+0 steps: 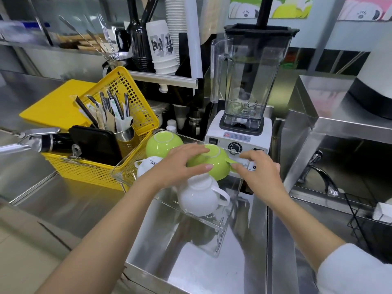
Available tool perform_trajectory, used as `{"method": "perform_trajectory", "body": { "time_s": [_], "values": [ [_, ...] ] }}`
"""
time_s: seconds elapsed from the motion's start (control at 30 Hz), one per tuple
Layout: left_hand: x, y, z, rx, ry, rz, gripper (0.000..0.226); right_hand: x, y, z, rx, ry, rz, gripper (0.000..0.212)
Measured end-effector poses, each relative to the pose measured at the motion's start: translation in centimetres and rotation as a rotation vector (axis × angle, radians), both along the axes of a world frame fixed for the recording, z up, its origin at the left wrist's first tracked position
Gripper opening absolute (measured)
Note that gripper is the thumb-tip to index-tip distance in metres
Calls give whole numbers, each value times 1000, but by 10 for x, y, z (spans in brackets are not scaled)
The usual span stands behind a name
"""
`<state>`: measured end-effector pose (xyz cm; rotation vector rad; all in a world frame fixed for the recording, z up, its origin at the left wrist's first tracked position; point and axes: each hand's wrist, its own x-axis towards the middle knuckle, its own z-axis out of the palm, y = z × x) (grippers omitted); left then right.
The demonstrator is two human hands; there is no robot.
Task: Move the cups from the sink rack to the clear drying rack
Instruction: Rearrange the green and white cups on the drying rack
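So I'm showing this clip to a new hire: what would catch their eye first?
Probably the two hands, left and right, meeting on an upturned green cup in the clear rack at centre. Then the tall blender right behind, and the yellow basket of utensils on the left.

Bright, even light glares off the steel counter [63,200]; edges bow from wide-angle distortion, with slight blur throughout.

A café's drink-making kitchen: stainless steel counters [63,200], a commercial blender [244,85], stacked paper cups [163,49].
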<state>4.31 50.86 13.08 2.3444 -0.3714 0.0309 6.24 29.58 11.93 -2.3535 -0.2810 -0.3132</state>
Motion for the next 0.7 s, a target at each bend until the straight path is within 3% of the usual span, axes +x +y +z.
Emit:
{"method": "perform_trajectory", "body": {
  "time_s": [0.07,0.17,0.3,0.7],
  "values": [
    [-5,5,2,-104,31,-1,62,-10,-2,6,125,33,160,14],
    [-10,11,1,-135,66,-23,54,-17,-5,4,-12,-37,388,24],
    [-13,14,-1,-57,54,-58,35,-18,-2,-4,-90,-14,530,33],
    [-18,12,1,8,24,-101,35,-25,-5,-6,-32,8,544,32]
  ]
}}
